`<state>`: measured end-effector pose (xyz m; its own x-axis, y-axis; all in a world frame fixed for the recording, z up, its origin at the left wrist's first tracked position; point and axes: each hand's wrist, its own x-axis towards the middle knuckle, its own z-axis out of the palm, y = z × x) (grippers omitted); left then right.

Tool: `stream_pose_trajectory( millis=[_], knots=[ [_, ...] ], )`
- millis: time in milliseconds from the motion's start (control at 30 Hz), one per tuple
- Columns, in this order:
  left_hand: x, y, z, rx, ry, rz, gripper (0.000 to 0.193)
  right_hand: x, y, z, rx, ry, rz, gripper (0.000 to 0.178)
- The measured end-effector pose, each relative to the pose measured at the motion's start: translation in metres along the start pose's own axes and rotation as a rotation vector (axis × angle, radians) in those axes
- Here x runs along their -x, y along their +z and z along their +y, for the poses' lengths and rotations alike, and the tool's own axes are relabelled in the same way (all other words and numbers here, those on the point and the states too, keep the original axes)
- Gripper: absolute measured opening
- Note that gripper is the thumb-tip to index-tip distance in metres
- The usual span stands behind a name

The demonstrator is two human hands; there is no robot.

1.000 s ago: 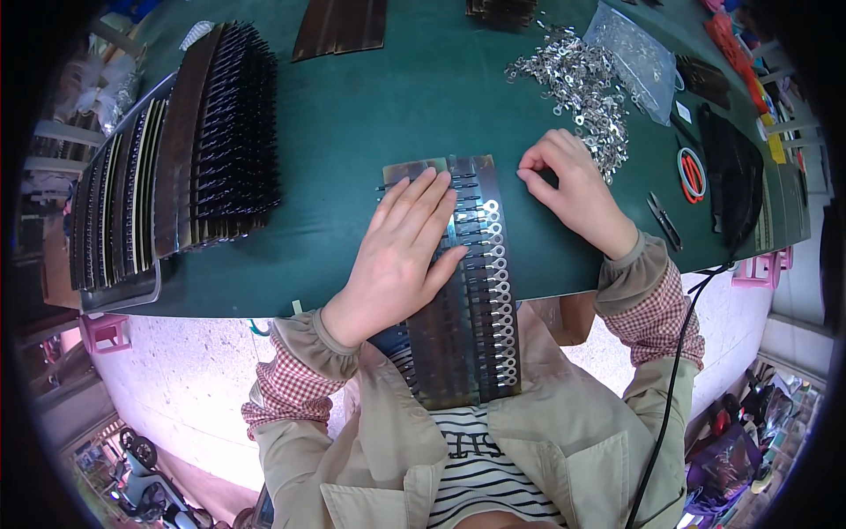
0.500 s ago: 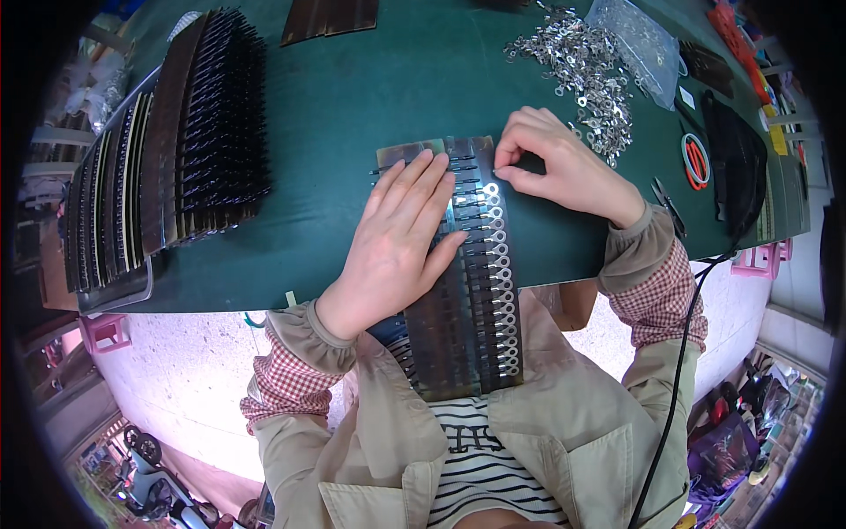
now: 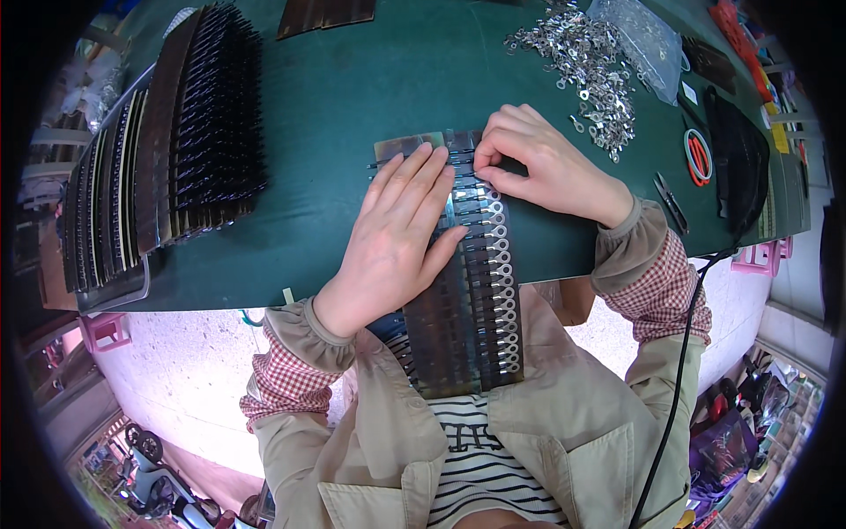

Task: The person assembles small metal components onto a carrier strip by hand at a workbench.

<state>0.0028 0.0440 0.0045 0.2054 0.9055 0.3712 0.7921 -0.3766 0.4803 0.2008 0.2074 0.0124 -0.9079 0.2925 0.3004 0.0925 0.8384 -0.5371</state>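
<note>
A long dark brown, glossy board (image 3: pixel 436 331) lies over the table's near edge, its lower end against my jacket. Thin dark leads lie across it in a row. On their right ends sits a column of silver ring terminals (image 3: pixel 508 304), running down the board's right side. My left hand (image 3: pixel 388 242) rests flat over the board's upper left part, fingers stretched out. At the upper right, my right hand (image 3: pixel 551 167) has thumb and forefinger pinched at the lead ends just above the topmost ring. Whatever is between those fingertips is hidden.
A pile of loose ring terminals (image 3: pixel 604 88) lies at the far right beside a clear plastic bag (image 3: pixel 648 44). Pliers (image 3: pixel 671 201) and an orange-handled tool (image 3: pixel 698 159) lie further right. Stacked boards with dark leads (image 3: pixel 216 115) stand at the left. A black cable (image 3: pixel 683 353) hangs by my right arm.
My right hand has moved left, from just off the board's right edge onto the lead ends above the rings. The left hand stays almost where it was.
</note>
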Motion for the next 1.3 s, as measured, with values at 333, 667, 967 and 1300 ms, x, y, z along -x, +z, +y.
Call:
stream_pose_trajectory(
  millis=[333, 667, 967, 1300],
  knots=[
    [-0.001, 0.0, -0.002, -0.015, 0.009, -0.003, 0.056, 0.015, 0.005, -0.003, -0.006, -0.01, 0.112, 0.008],
    [-0.005, -0.003, 0.001, -0.07, 0.004, -0.095, 0.062, 0.036, 0.004, -0.014, 0.141, -0.062, 0.15, 0.036],
    [-0.009, -0.002, 0.003, -0.193, 0.047, -0.118, 0.06, 0.037, 0.005, -0.014, 0.158, -0.076, 0.154, 0.037],
    [-0.009, -0.002, 0.005, -0.249, 0.036, -0.128, 0.059, 0.038, 0.007, -0.013, 0.192, -0.073, 0.18, 0.035]
  ],
)
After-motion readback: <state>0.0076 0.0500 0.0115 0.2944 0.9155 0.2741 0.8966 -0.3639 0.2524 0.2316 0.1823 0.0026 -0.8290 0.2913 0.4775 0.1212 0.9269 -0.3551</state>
